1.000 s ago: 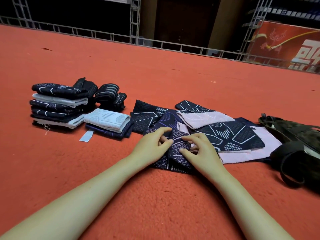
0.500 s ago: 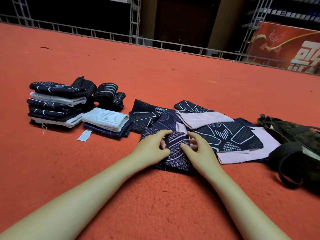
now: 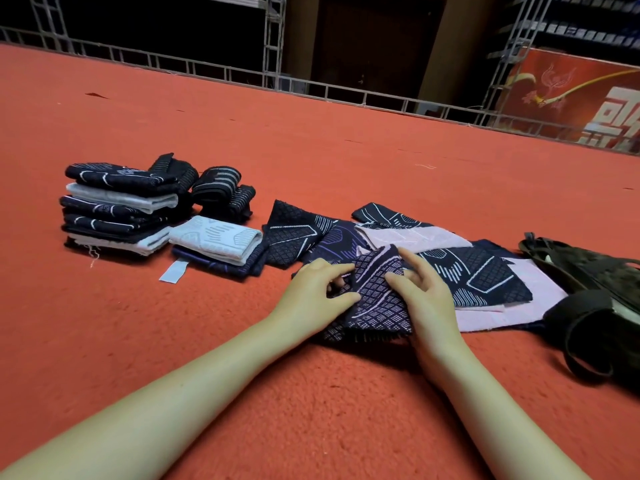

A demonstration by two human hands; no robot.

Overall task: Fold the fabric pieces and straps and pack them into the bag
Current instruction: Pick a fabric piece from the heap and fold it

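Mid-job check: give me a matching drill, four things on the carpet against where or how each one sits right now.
Things:
1. tall folded stack
2. dark bag
3. diamond-pattern piece
4. small pale label

States:
A. held between both hands
B. far right, straps lying loose
C. far left, dark and white layers
D. flat on the carpet, before the short folded pile

Pairs: 1-C, 2-B, 3-A, 4-D

Navy lattice-print fabric piece (image 3: pixel 375 299) (pink reverse), orange-red carpet (image 3: pixel 311 140).
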